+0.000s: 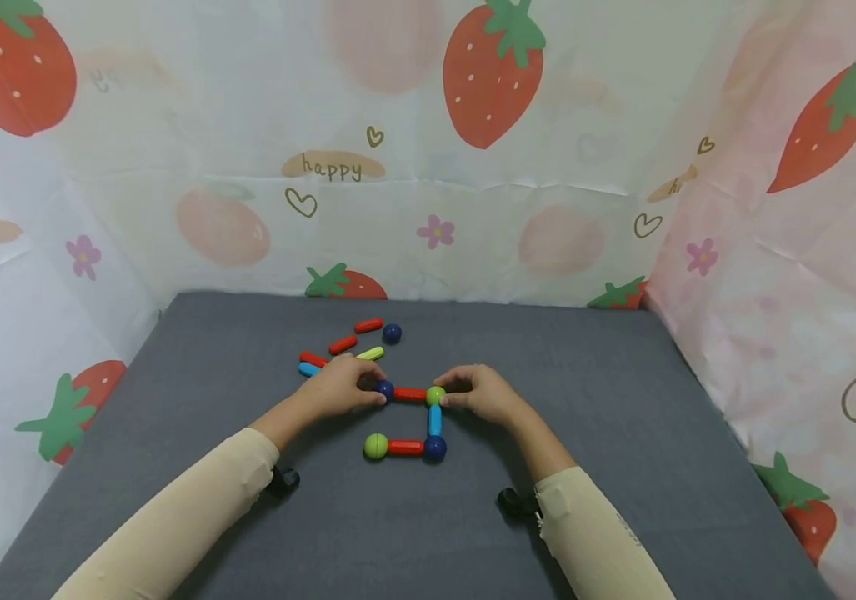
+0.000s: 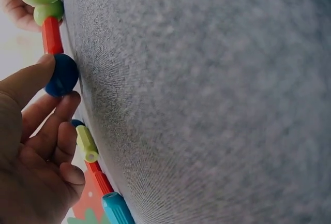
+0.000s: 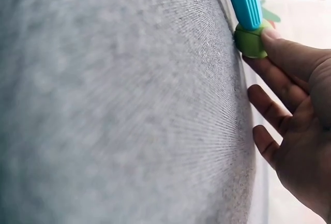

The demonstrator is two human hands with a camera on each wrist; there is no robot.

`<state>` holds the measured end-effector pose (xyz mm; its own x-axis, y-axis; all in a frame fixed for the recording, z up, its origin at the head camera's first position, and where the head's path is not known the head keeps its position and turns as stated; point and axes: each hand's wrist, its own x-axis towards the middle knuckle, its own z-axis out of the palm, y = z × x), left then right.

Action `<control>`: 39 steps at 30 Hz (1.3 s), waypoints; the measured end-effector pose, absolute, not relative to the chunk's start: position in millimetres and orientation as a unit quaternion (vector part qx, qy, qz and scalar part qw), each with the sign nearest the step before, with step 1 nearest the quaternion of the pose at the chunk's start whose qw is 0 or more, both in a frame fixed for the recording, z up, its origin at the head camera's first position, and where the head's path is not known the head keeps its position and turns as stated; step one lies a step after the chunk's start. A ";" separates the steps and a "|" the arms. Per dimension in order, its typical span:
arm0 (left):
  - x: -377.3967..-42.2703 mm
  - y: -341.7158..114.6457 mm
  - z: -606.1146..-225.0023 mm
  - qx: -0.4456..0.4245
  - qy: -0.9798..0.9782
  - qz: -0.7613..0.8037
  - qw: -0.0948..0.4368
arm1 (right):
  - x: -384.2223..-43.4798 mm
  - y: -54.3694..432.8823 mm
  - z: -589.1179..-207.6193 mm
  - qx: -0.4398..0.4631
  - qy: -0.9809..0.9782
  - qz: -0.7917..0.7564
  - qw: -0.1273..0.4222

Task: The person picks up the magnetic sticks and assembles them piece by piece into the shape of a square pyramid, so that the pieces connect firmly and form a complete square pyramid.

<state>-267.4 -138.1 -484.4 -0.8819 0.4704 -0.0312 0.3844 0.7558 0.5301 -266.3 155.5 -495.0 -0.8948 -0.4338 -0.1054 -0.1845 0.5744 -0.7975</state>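
Note:
Balls and rods lie joined in a chain on the grey cloth. My left hand [image 1: 339, 385] pinches the dark blue ball [image 2: 63, 75] at the chain's upper left end between thumb and fingers. From that ball a red rod [image 1: 409, 394] runs to a green ball [image 1: 435, 395], which my right hand [image 1: 486, 394] pinches. A light blue rod [image 1: 435, 420] leads down from the green ball to another dark blue ball [image 1: 435, 449]. There a second red rod [image 1: 406, 447] joins it to a green ball [image 1: 376, 446] at the lower left end.
Behind my left hand lie several loose red rods [image 1: 368, 325], a yellow-green rod [image 1: 371, 353], a light blue rod [image 1: 311, 368] and a dark blue ball [image 1: 392, 333]. Strawberry-printed cloth [image 1: 412, 225] walls in the table's back and sides.

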 end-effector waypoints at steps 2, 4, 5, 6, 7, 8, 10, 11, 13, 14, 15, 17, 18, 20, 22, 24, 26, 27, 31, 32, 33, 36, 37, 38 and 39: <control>-266.2 -138.8 -483.9 0.228 0.934 0.264 0.080 | -265.2 155.5 -494.4 -0.178 0.877 -0.423 0.143; -263.8 -140.6 -482.4 0.225 0.934 0.266 0.078 | -263.6 155.2 -493.2 -0.176 0.879 -0.420 0.141; -262.0 -141.8 -481.3 0.222 0.934 0.268 0.077 | -262.7 155.2 -492.9 -0.175 0.880 -0.418 0.140; -259.6 -143.6 -480.1 0.221 0.934 0.270 0.075 | -261.8 155.3 -492.5 -0.174 0.881 -0.417 0.140; -257.3 -145.4 -478.9 0.220 0.934 0.273 0.074 | -260.9 155.4 -492.1 -0.173 0.882 -0.416 0.140; -254.7 -147.7 -478.0 0.220 0.932 0.278 0.074 | -259.6 155.6 -491.3 -0.171 0.882 -0.416 0.140; -249.6 -152.4 -476.6 0.223 0.928 0.289 0.077 | -258.0 156.7 -491.0 -0.168 0.881 -0.419 0.139; -246.9 -154.8 -475.9 0.228 0.924 0.296 0.078 | -257.3 157.5 -490.9 -0.167 0.881 -0.421 0.137; -241.6 -159.3 -475.3 0.236 0.917 0.310 0.088 | -256.0 159.3 -490.9 -0.167 0.880 -0.424 0.132; -238.9 -161.1 -475.0 0.242 0.912 0.317 0.094 | -255.4 160.3 -490.9 -0.166 0.880 -0.426 0.129; -236.2 -162.8 -474.7 0.247 0.909 0.321 0.099 | -255.2 161.4 -491.4 -0.165 0.880 -0.427 0.127; -230.5 -165.1 -474.5 0.259 0.901 0.330 0.110 | -254.0 163.2 -491.4 -0.164 0.881 -0.427 0.121; -227.6 -165.7 -474.8 0.264 0.898 0.332 0.116 | -253.4 164.0 -491.4 -0.163 0.881 -0.428 0.119; -222.7 -166.0 -475.6 0.278 0.893 0.331 0.124 | -252.1 165.1 -491.2 -0.161 0.882 -0.428 0.115; -218.5 -165.3 -477.2 0.288 0.890 0.329 0.133 | -250.5 165.7 -490.8 -0.159 0.882 -0.429 0.112; -215.3 -163.8 -479.2 0.295 0.889 0.321 0.139 | -249.2 166.1 -490.8 -0.157 0.882 -0.430 0.111; -213.1 -162.0 -481.2 0.297 0.890 0.315 0.144 | -247.7 166.2 -490.6 -0.155 0.883 -0.430 0.112; -212.4 -161.0 -482.2 0.297 0.891 0.312 0.144 | -247.1 166.3 -490.7 -0.154 0.883 -0.429 0.112; -211.2 -157.2 -485.1 0.295 0.897 0.300 0.135 | -245.4 166.7 -491.3 -0.152 0.884 -0.427 0.114; -211.3 -156.3 -485.6 0.294 0.899 0.296 0.132 | -245.2 166.8 -491.6 -0.151 0.884 -0.427 0.114; -211.4 -155.5 -485.7 0.293 0.900 0.294 0.130 | -245.2 167.0 -491.9 -0.150 0.885 -0.425 0.113; -211.5 -153.4 -485.3 0.293 0.902 0.289 0.126 | -244.9 167.8 -492.3 -0.150 0.887 -0.422 0.112; -211.6 -153.1 -485.5 0.293 0.903 0.288 0.126 | -244.6 168.1 -492.3 -0.150 0.887 -0.421 0.113; -211.8 -152.8 -485.7 0.293 0.903 0.287 0.126 | -244.0 168.3 -492.1 -0.151 0.887 -0.420 0.114; -212.2 -152.8 -485.7 0.293 0.904 0.286 0.126 | -243.4 168.7 -491.9 -0.151 0.888 -0.419 0.115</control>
<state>-212.2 -152.8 -485.7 -0.7962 0.6021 -0.0600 0.4580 0.6644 0.5906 -243.4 168.7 -491.9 -0.9283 -0.3637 -0.0777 -0.1710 0.6027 -0.7794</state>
